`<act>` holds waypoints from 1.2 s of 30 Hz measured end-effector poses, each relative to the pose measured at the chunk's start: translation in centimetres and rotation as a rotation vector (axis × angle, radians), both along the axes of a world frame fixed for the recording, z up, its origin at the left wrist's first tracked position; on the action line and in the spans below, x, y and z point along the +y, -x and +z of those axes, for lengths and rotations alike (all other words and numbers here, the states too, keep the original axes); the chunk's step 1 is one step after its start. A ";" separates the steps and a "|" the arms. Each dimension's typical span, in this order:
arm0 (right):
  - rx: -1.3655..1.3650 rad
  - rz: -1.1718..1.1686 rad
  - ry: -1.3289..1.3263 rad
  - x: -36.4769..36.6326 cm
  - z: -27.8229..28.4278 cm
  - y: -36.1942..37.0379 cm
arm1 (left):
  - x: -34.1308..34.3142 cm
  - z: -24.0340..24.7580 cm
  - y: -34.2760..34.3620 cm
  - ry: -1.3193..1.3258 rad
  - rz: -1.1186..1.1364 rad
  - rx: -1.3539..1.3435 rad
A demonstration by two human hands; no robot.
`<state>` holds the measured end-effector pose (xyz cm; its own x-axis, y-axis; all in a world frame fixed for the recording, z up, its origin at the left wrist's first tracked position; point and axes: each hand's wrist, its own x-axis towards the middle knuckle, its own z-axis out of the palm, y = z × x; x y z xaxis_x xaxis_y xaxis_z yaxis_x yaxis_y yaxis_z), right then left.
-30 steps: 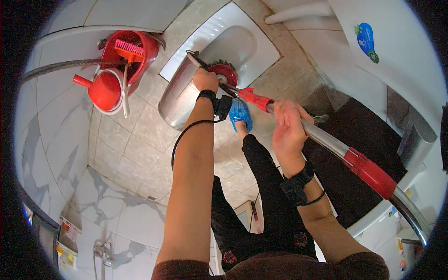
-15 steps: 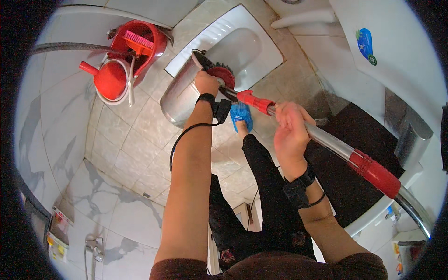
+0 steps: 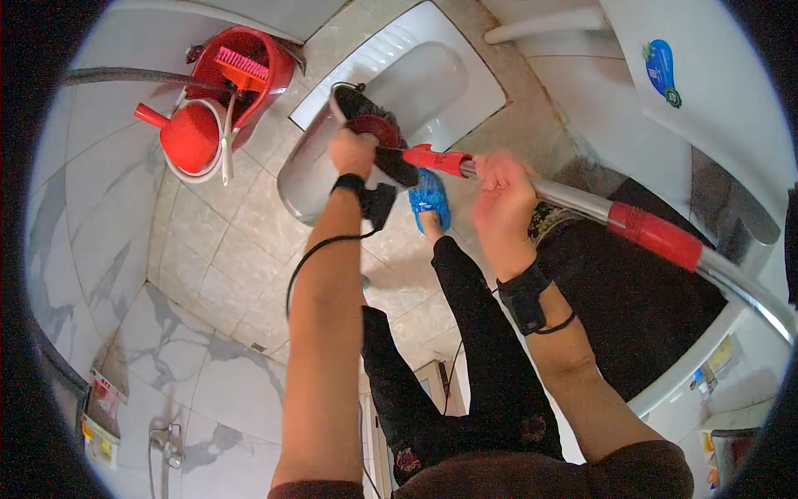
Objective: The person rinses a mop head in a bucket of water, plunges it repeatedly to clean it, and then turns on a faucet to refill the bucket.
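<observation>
A long-handled mop (image 3: 657,234) with a red and silver pole slants from the right toward the middle. Its round red head plate with dark strands (image 3: 376,130) sits at the mouth of a tilted silver metal bucket (image 3: 309,179). My left hand (image 3: 352,152) is closed at the lower end of the mop, against the head plate and beside the bucket's rim; its fingertips are mostly hidden. Farther up the pole, my right hand (image 3: 505,190) wraps around the metal tube, slightly blurred. Both wrists wear black straps with small devices.
A white squat toilet (image 3: 490,87) lies beyond the bucket. At left stand a red bucket (image 3: 278,62) holding a pink-bristled brush (image 3: 243,68) and a white pail (image 3: 195,172) with a red scoop (image 3: 189,141). A dark mat (image 3: 640,308) lies at right. My blue-covered foot (image 3: 428,195) is near the bucket.
The mop and both hands have shifted slightly left, and the upper pole has swung upward in view. The bucket has moved a little left with its mouth.
</observation>
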<state>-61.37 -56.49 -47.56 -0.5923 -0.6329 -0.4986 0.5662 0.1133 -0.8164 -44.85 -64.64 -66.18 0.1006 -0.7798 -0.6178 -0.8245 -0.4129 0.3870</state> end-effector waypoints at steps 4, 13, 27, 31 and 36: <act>-0.226 -0.138 -0.043 0.1 0.9 -1.2 | 0.0 2.9 -6.8 0.123 -0.029 -0.106; 0.108 0.393 -0.040 1.8 2.4 -6.1 | 1.7 5.8 -10.7 0.171 0.064 -0.220; 0.242 0.401 -0.152 0.5 -3.3 -5.1 | 0.7 -0.6 -2.4 0.199 -0.023 -0.022; 0.241 0.474 -0.083 -1.0 -4.8 -4.8 | 0.5 -1.4 -2.6 0.250 -0.056 -0.005; 0.196 0.436 -0.081 -1.2 -6.1 -4.2 | 0.5 -1.1 -1.5 0.241 -0.018 -0.038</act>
